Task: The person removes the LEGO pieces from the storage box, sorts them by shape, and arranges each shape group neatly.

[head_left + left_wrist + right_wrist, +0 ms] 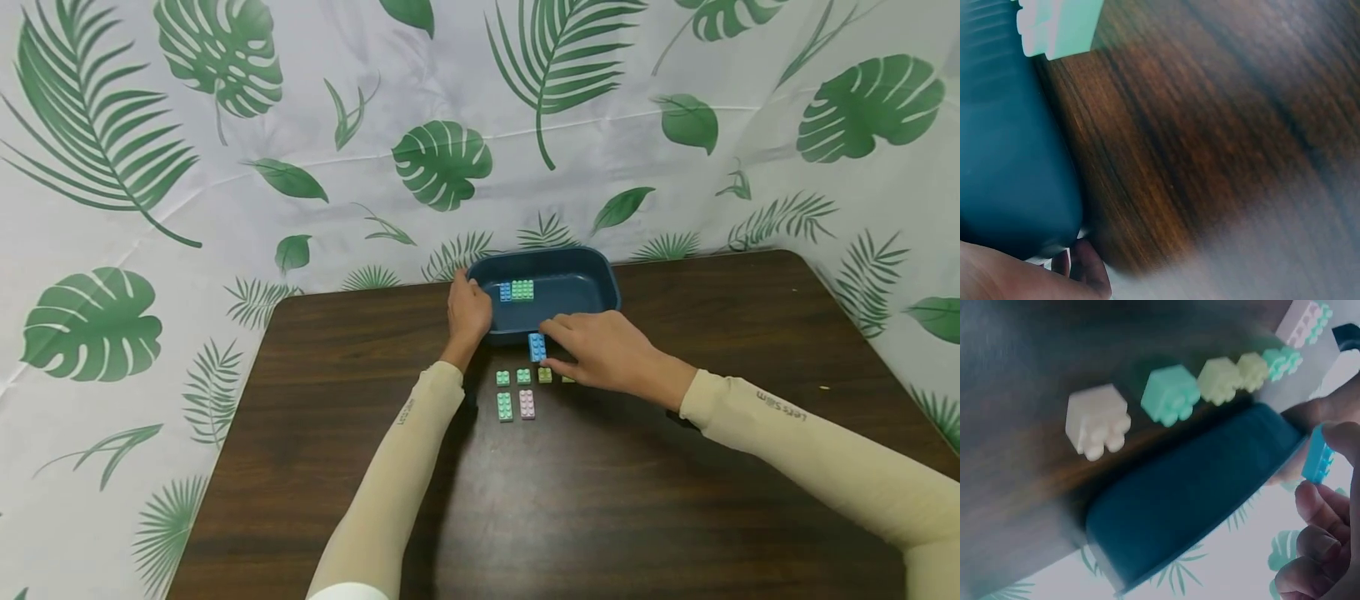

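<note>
Currently, the blue brick [537,347] is located at the near wall of the tray [558,312], on the person's side of it in the head view. Its long axis runs away from the person, toward the tray, and crosses the tray's left-to-right length. Its studs face up toward the head camera. Its height above the desk [645,500] cannot be read with certainty.

The right hand [603,348] pinches the blue brick at its two ends, thumb at the near end and finger at the far end; the gap between them equals the brick's length. The other fingers are bent.

The left hand [469,310] grips the left end of the tray, with the fingers bent at the corner.

Inside the tray, toward its left end, a small blue brick [506,292] and a wide green brick [522,289] lie side by side, studs up.

In front of the tray, a row of short bricks [523,377] extends from left to right: two green, two yellow, then a green and a pale pink one visible in the right wrist view. Nearer the person, a long green brick [505,407] and a long pink brick [527,404] stand parallel, both lengthwise to the person.
</note>
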Tool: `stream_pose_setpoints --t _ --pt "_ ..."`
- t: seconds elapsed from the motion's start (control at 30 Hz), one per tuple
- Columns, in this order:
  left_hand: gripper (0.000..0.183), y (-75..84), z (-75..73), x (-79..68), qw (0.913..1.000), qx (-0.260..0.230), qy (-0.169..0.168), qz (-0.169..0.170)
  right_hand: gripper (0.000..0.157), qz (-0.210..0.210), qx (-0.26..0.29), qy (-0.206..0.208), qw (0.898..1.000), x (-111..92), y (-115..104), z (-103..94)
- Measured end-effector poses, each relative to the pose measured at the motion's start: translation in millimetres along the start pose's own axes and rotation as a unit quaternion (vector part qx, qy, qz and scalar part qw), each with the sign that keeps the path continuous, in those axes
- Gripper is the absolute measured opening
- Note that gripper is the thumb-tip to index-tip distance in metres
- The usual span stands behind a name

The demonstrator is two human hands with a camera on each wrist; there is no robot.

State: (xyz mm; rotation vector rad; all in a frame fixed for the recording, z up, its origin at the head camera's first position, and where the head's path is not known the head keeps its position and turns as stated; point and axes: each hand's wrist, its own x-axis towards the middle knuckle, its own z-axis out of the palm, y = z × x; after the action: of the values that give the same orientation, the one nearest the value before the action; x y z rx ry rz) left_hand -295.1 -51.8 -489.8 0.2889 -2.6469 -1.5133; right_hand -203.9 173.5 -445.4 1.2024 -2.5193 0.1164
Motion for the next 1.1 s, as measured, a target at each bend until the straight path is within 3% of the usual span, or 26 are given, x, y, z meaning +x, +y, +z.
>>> stream_pose_setpoints --t 0.1,0.27,0.43,0.73,1.1 --pt "0.048 0.2 0.6 -0.6 1.0 0.001 0.0 -0.001 0.046 -0.006 0.003 -0.009 1.0 -5 -5 2.8" --pt "0.048 -0.2 -0.6 -1.6 1.0 0.004 0.0 -0.005 0.04 -0.007 0.03 -0.059 0.998 -10 -7 11.8" --pt "0.048 0.8 -0.7 -2.9 1.0 0.006 -0.003 -0.002 0.042 -0.005 0.048 -0.093 0.994 -20 -8 17.6" --pt "0.048 4.7 -3.6 -5.1 1.0 0.0 -0.007 0.004 0.043 -0.028 0.059 -0.115 0.991 -26 -13 22.8" --pt "0.048 3.2 -1.0 -2.8 1.0 0.0 -0.007 0.001 0.047 -0.018 0.066 -0.129 0.989 -31 -16 27.4"
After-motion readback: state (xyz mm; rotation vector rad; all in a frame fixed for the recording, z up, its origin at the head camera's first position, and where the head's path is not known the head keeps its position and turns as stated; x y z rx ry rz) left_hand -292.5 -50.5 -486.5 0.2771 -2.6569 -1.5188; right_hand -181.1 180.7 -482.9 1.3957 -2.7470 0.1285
